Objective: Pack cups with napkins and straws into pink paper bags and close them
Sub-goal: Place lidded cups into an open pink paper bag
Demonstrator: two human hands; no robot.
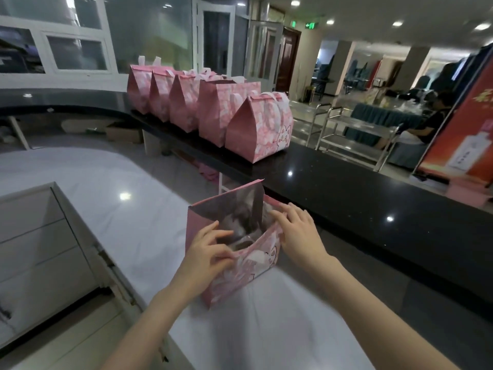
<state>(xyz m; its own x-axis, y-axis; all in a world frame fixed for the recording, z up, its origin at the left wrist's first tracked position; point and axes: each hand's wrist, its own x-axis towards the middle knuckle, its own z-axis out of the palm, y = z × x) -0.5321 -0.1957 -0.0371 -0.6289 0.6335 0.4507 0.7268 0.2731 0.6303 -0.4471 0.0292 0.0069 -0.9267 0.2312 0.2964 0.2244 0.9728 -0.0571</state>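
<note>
Item under inspection: one open pink bag (240, 276), standing upright on the white tabletop (133, 222). Its mouth is unfolded and the far wall stands higher than the near wall. Contents are blurred; only a pale rounded shape shows inside, not identifiable.

Left hand (206, 252): at the bag's left near corner, thumb and fingers pressed together on the rim of the near wall — a pinch on the paper.

Right hand (296, 231): at the bag's right side, fingers laid over the right rim and lightly bent. The thumb is hidden, so it cannot be told whether this hand clamps the paper or only rests on it.

Behind the bag, on the raised black tabletop (346, 196), stands a row of five pink bags (184, 105). Four are folded shut with handles up; the fourth from the left is open at the top.

Left of the bag: a pale drawer unit (34, 249). Beyond the black tabletop, to the bag's far right — a steel trolley (354, 129), a seated person (437, 116) and a red banner (464, 129).
</note>
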